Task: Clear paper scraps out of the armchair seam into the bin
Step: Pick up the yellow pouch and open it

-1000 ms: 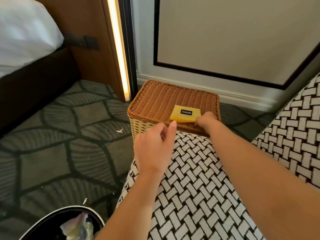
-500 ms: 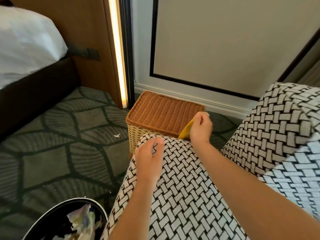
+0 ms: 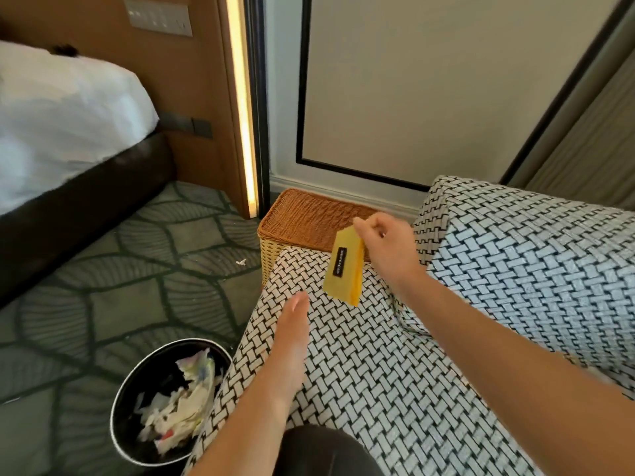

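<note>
We see the right hand (image 3: 388, 249) raised over the far end of the armchair seat (image 3: 371, 383), its fingers (image 3: 365, 225) and thumb clamped on the top corner of a yellow sponge (image 3: 344, 271). The sponge hangs tilted from that pinch, clear of the cushion, with a small black label on the face turned toward us. The left hand (image 3: 292, 328) reaches out low over the left side of the seat, its fingers (image 3: 299, 304) straight and pressed together and holding nothing. We cannot tell whether it rests on the fabric or hangs just above it.

The armchair is covered in a black-and-white woven pattern. Its seam (image 3: 407, 324) runs where the seat meets the padded arm (image 3: 515, 269) on the right, just below the right wrist. We cannot make out any paper in that crease from here.

The bin (image 3: 118, 400), round and black, stands on the carpet (image 3: 103, 286) just beside the seat's left front corner. Crumpled paper scraps (image 3: 185, 407) lie inside it. One small white scrap (image 3: 240, 262) lies on the carpet near a wicker basket (image 3: 309, 218), which stands against the wall just behind the seat. A bed (image 3: 68, 115) with white linen fills the upper left.
</note>
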Tool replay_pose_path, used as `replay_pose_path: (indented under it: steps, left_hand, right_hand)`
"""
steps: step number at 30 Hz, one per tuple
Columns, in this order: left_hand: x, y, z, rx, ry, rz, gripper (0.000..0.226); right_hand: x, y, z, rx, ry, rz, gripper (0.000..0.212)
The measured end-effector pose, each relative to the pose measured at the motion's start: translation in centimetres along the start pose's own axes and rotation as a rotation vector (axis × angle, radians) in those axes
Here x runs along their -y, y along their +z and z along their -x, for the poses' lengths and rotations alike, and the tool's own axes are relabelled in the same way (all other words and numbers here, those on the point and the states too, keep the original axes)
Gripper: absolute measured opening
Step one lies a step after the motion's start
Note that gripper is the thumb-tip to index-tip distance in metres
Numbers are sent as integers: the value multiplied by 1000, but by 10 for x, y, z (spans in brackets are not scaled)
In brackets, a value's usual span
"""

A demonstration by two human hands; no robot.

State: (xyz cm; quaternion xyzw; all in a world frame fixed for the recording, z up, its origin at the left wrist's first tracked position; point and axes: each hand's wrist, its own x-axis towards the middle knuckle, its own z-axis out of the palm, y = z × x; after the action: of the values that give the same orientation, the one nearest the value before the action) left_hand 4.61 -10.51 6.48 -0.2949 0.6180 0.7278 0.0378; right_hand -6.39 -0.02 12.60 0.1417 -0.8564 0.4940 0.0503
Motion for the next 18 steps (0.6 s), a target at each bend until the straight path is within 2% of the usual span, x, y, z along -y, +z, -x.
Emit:
replay_pose_path:
  steps: [2,5,7,11,13,16,18]
  left_hand:
    - [-11,0,29,26,32,34,46]
    - [-26,1,62,95,207,-67,43]
    - [-33,3,82,125,362,-228,44]
    - [-35,6,113,87,650,-741,50]
    - [-33,6,127,76,739,-874,45]
    - [-37,2,149,155,769,-804,23]
    - [-40,0,167,229,776,-708,17]
  right_hand:
    - [8,-12,25,98,-75,55,28]
    - [21,-30,58,221,-186,143,30]
    - [29,-43,77,285,-257,221,27]
    - [47,-71,114,359,-368,314,24]
    - [57,-83,132,372,-403,326,22]
    - [70,-94,154,386,-391,277,24]
    - [78,-102,169,383,-380,208,30]
